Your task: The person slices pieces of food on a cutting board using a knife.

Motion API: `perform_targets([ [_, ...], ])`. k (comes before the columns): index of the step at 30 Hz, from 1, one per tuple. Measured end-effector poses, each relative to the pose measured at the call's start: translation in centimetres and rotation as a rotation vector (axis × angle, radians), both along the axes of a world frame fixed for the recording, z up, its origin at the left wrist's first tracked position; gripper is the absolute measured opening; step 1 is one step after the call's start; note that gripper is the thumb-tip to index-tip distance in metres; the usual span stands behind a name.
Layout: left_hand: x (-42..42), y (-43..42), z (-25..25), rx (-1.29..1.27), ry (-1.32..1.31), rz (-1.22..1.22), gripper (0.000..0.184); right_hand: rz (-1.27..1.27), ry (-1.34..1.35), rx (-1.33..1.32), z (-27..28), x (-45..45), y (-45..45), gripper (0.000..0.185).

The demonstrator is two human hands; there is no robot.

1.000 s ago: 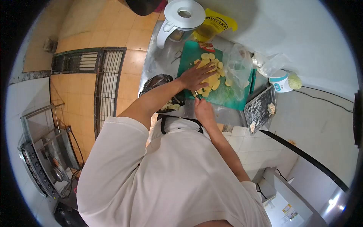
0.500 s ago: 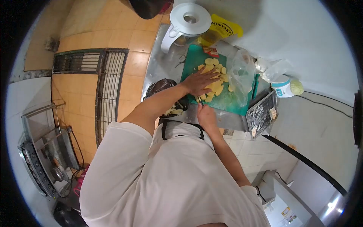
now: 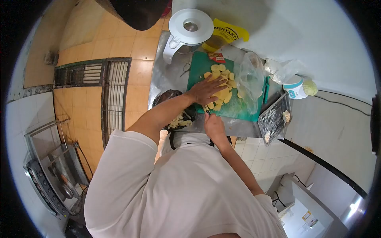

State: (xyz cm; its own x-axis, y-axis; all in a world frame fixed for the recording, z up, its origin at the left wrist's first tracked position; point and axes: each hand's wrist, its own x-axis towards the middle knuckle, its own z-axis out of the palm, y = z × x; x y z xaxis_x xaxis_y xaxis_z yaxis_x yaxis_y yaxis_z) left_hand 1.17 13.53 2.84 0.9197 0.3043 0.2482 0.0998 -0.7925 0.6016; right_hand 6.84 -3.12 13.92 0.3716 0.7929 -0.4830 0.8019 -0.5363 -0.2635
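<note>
My left hand (image 3: 205,91) lies flat with spread fingers over a heap of cut potato pieces (image 3: 226,93) on the green cutting board (image 3: 246,112). At the board's near edge, my right hand (image 3: 214,126) is closed round the dark handle of a knife (image 3: 208,112). The knife's blade is mostly hidden by my left hand and the pieces. Left of the board, under my left forearm, a black plastic bag (image 3: 168,95) holds pale peelings (image 3: 180,121). A clear plastic bag (image 3: 251,75) rests on the board's right side.
Behind the board stand a white-lidded jug (image 3: 190,24), a yellow pouch (image 3: 228,33) and a red packet (image 3: 216,57). Scissors (image 3: 185,68) lie on the left. To the right are a smeared metal tray (image 3: 274,119), a dark green slim object (image 3: 266,90), and a scale (image 3: 294,89) beside a pale green round item (image 3: 309,88).
The whole view has shifted slightly, so the board and table appear lower and further left. Both hands keep nearly the same places relative to the board and potatoes.
</note>
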Motion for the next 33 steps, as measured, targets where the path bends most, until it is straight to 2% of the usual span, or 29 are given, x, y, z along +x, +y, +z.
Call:
perform_targets([
  [14, -0.4, -0.7, 0.1, 0.088, 0.034, 0.036, 0.064, 0.013, -0.004, -0.006, -1.0, 0.7, -0.6, 0.045],
  [20, 0.4, -0.3, 1.1, 0.057, 0.108, -0.002, 0.067, -0.005, 0.051, 0.125, -2.3, 1.9, -1.3, 0.049],
  [23, -0.1, -0.7, 1.3, 0.049, 0.152, -0.015, 0.065, -0.001, 0.063, 0.029, -2.1, 2.0, -1.2, 0.048],
  [33, 0.4, -0.8, 2.5, 0.116, 0.232, 0.011, 0.063, -0.002, 0.007, -0.022, -3.0, 2.3, -1.7, 0.050],
])
